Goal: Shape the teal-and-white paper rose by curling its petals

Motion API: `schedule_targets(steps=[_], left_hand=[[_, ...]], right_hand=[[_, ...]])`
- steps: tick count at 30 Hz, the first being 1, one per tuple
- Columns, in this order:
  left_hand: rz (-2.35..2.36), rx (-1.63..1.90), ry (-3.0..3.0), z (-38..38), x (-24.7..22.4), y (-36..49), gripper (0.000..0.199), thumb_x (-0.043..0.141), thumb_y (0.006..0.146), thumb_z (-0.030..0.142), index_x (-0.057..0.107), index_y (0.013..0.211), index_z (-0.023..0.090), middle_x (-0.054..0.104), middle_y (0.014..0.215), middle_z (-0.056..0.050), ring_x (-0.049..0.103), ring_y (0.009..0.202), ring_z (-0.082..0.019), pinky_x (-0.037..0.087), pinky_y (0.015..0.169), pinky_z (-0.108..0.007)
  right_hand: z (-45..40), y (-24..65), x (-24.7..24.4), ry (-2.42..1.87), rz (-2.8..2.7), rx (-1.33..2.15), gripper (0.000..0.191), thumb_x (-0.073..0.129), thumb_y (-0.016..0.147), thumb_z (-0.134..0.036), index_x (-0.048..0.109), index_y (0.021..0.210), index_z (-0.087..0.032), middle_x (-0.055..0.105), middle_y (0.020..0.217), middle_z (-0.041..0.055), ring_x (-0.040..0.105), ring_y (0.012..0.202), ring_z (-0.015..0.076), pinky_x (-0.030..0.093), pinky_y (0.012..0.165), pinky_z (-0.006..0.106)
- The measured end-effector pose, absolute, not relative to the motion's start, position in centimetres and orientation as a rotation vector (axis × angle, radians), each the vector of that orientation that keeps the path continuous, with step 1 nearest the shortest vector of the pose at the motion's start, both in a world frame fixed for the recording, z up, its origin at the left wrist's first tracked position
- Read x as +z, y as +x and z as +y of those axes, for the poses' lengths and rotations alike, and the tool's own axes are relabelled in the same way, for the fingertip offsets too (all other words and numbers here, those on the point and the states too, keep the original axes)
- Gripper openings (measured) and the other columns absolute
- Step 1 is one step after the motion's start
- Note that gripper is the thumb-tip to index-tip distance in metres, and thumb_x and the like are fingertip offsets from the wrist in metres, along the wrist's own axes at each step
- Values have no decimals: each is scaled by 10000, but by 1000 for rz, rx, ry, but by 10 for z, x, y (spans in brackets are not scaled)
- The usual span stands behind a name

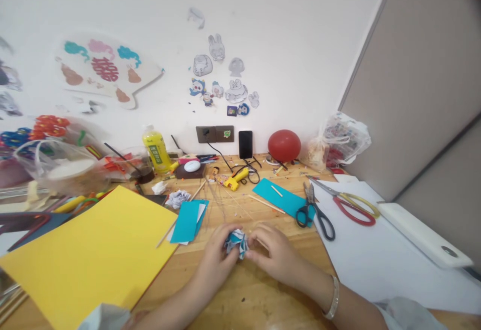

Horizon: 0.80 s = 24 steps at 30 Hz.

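Observation:
A crumpled ball of blue and white paper [237,242] is between my hands, just above the wooden table. My left hand [221,251] wraps round its left side, thumb in front and fingers behind. On the right side, my right hand [274,251] has its fingers curled, with the fingertips at the ball's edge; whether they grip it or only touch it is hard to make out. Left of my hands lie folded blue papers [187,221] with white pieces under them. Behind those sits a crumpled white paper ball [178,199].
Yellow card [90,255] covers the left side. Black scissors [313,209] lie over a blue strip [276,194]; red-and-yellow scissors [353,207] rest on white paper [376,265]. Farther back are a yellow glue gun [236,179], a red balloon [284,145], a phone [245,144] and a bottle [156,149].

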State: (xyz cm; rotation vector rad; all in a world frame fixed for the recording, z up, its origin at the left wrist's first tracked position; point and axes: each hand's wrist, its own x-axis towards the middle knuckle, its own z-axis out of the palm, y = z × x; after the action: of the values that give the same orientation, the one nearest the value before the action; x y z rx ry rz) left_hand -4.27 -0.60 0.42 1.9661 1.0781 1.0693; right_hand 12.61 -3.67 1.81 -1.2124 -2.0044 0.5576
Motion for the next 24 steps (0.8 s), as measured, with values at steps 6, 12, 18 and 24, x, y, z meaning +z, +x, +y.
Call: schedule_targets(steps=[6, 12, 18, 24], left_hand=[[1008, 1065, 1788, -9, 2, -45, 333, 501, 738, 161, 521, 1069, 191, 605, 1022, -81, 568, 972, -238, 442, 865, -405], [844, 1060, 1781, -12, -2, -48, 762, 681, 653, 215, 251, 1282, 217, 448, 1259, -114, 432, 1172, -271, 368, 961, -386], [801, 1073, 1707, -10, 4, -43, 740, 631, 667, 151, 216, 1275, 226, 536, 1053, -76, 581, 910, -203, 466, 792, -327], [854, 1113, 1839, -14, 7, -44, 719, 643, 646, 164, 255, 1249, 222, 550, 974, -55, 586, 858, -196, 471, 771, -330]], right_hand=[[-30, 125, 11, -1146, -1668, 962, 161, 547, 801, -261, 509, 664, -184, 489, 678, -19, 466, 693, 155, 345, 643, 259], [-26, 131, 13, -1077, -1492, 1214, 294, 500, 799, -449, 504, 708, -169, 467, 648, -23, 458, 626, 137, 361, 598, 245], [-28, 127, 15, -1035, -1483, 1307, 332, 579, 736, -479, 493, 660, -167, 459, 633, -33, 450, 635, 128, 350, 608, 238], [-30, 123, 15, -1023, -1463, 1335, 357, 580, 728, -516, 507, 684, -169, 500, 644, -26, 486, 636, 132, 377, 621, 245]])
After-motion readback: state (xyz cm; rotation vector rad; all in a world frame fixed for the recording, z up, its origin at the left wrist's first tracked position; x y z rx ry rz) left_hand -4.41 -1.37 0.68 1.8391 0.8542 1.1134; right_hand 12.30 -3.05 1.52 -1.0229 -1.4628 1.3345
